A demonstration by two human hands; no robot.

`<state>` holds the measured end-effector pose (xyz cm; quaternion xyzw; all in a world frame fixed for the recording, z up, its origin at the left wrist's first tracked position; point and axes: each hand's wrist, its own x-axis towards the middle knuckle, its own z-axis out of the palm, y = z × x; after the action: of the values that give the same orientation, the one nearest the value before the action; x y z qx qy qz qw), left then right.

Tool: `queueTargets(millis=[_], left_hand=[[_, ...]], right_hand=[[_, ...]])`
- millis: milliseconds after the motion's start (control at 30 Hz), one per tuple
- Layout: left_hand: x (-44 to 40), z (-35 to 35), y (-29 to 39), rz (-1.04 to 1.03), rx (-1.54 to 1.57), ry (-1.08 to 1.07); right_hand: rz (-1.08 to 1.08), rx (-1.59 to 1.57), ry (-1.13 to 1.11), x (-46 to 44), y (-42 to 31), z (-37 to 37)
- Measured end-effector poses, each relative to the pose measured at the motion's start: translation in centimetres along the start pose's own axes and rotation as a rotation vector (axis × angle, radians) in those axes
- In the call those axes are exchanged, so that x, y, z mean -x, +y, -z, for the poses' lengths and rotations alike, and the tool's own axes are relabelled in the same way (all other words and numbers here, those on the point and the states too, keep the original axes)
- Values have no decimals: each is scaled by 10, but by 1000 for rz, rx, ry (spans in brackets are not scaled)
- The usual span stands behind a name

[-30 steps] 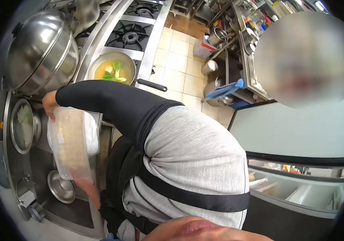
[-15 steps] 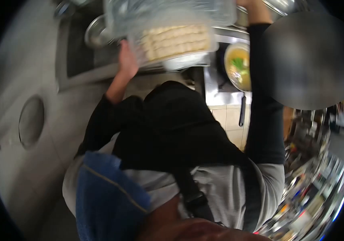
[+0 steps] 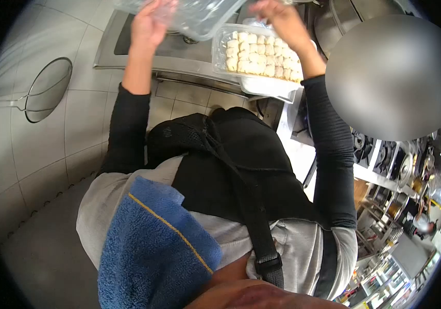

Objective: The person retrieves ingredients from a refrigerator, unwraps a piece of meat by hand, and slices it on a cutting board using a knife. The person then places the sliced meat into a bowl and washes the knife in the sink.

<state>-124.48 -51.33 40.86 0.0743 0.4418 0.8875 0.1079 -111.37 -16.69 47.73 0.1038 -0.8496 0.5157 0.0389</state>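
Left hand (image 3: pixel 150 24) pinches an edge of the clear lid (image 3: pixel 200 18), holding it to the left of the tub (image 3: pixel 218 49), perhaps so the tub stays uncovered. Right hand (image 3: pixel 284 23) hangs over the tub's far right part, fingers loosely bent; whether they touch anything, I cannot tell. Rows of pale pieces (image 3: pixel 259 54) fill the tub, which sits on a white box (image 3: pixel 267 87), seemingly for support. Left of the tub runs the sink (image 3: pixel 189 63), partly hidden by the lid. Right of the tub stands a steel pot (image 3: pixel 335 23), behind the right forearm, which blocks the tub's right side. Well left of the tub is a strainer (image 3: pixel 49 87).
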Motion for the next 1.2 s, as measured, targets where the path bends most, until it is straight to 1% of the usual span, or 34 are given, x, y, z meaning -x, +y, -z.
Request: queueTargets(millis=[33, 100, 167, 200, 300, 333, 433, 467, 567, 667, 767, 833, 867, 900, 933, 967, 1033, 1133, 1200], left_hand=[[15, 3, 19, -74, 23, 118], [43, 3, 49, -62, -325, 262], [52, 33, 55, -17, -411, 291], [56, 44, 53, 3, -452, 305], [78, 59, 30, 36, -357, 386], [85, 62, 23, 32, -351, 396], [97, 69, 11, -1, -336, 423], [99, 71, 8, -23, -340, 428], [98, 72, 9, -89, -346, 433], [93, 66, 20, -136, -322, 417], [77, 51, 28, -148, -269, 327], [61, 47, 35, -142, -241, 247], [51, 44, 31, -196, -234, 224], [44, 41, 29, -187, -235, 225], [38, 38, 25, -175, -232, 224], [35, 29, 21, -161, -226, 223], [33, 16, 11, -158, -239, 266], [30, 19, -1, -137, -235, 273], [30, 24, -5, -139, -218, 259]], right_hand=[[93, 206, -159, 1, 21, -13], [105, 564, -495, 11, 20, -46], [231, 842, -586, 15, 57, -79], [186, 947, -634, 10, 67, -87], [68, 1006, -805, -10, 43, -82], [87, 966, -783, -14, 42, -80], [86, 833, -910, -26, 40, -73], [204, 801, -920, -28, 45, -76], [127, 763, -920, -27, 38, -74], [34, 622, -914, -34, 30, -61], [-114, 312, -762, -29, 33, -43], [-33, 391, -668, -19, 38, -49], [17, 435, -637, -14, 49, -61], [60, 483, -605, -9, 60, -71], [118, 605, -612, 0, 59, -83], [80, 662, -524, 9, 55, -96], [-144, 809, -507, 11, 46, -109], [-118, 792, -379, 12, 48, -111], [-143, 792, -431, 7, 47, -114]])
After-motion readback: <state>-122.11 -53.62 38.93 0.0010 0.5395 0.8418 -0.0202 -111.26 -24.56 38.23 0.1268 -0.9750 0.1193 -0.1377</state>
